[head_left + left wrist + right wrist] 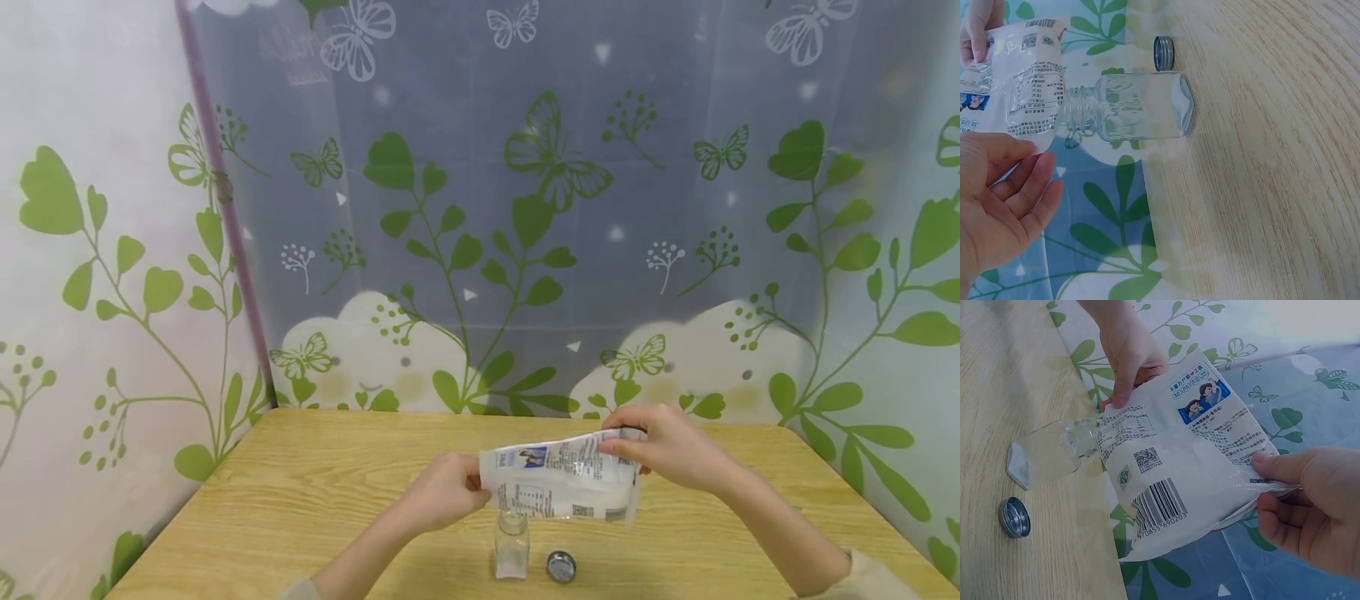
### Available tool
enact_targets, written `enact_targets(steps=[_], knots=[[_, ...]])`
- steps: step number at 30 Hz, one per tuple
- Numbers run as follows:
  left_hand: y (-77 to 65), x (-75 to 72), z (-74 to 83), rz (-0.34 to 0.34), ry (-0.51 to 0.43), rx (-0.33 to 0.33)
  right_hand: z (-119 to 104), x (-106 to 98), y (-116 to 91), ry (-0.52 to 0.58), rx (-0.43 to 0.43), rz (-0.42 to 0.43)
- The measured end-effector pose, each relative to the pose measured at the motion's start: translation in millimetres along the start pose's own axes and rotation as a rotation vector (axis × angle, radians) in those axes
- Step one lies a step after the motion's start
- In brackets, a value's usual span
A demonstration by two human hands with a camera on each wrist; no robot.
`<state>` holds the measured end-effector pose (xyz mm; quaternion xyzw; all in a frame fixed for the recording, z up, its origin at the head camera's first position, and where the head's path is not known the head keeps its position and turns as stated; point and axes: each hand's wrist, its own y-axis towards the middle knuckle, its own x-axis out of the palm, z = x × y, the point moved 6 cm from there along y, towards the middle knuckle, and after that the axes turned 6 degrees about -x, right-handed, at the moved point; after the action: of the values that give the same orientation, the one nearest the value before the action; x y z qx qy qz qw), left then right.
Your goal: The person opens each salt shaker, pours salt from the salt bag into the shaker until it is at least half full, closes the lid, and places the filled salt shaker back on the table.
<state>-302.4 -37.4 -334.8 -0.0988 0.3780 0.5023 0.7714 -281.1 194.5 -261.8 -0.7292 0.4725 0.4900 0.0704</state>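
Note:
Both hands hold a white printed salt bag (558,475) up over the table. My left hand (448,493) pinches its left corner between thumb and fingers. At the other end my right hand (667,446) grips the bag's edge, thumb on the printed side. Just below the bag's left part stands a clear glass jar (512,550), uncapped, with a little white grainy stuff at its bottom, also plain in the right wrist view (1019,464). The bag's lower corner is close to the jar mouth; whether they touch I cannot tell. A silver screw lid (561,567) lies right of the jar.
The wood-grain table (337,450) extends to both sides of the hands. Behind it hangs a grey-blue curtain (465,208) printed with green leaves and butterflies, and a paler patterned sheet (112,250) hangs on the left.

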Motion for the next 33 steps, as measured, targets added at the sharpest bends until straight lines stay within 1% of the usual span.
enact_targets(steps=[7, 13, 18, 25, 33], knots=[[0.2, -0.5, 0.6, -0.002, 0.005, 0.004, -1.1, -1.6, 1.2, -0.052, 0.008, 0.034], [0.0, -1.2, 0.3, 0.000, 0.013, 0.003, -1.4, -1.9, 1.6, -0.048, 0.035, 0.029], [0.1, -0.9, -1.5, -0.002, 0.016, 0.000, -1.9, -1.8, 1.7, -0.060, 0.040, 0.033], [0.0, -0.7, -2.7, -0.003, 0.017, -0.011, -3.6, -1.8, 1.0, -0.048, 0.033, 0.020], [-0.3, -0.9, -2.6, 0.004, 0.026, -0.008, -5.9, -2.9, 0.6, -0.046, 0.014, 0.015]])
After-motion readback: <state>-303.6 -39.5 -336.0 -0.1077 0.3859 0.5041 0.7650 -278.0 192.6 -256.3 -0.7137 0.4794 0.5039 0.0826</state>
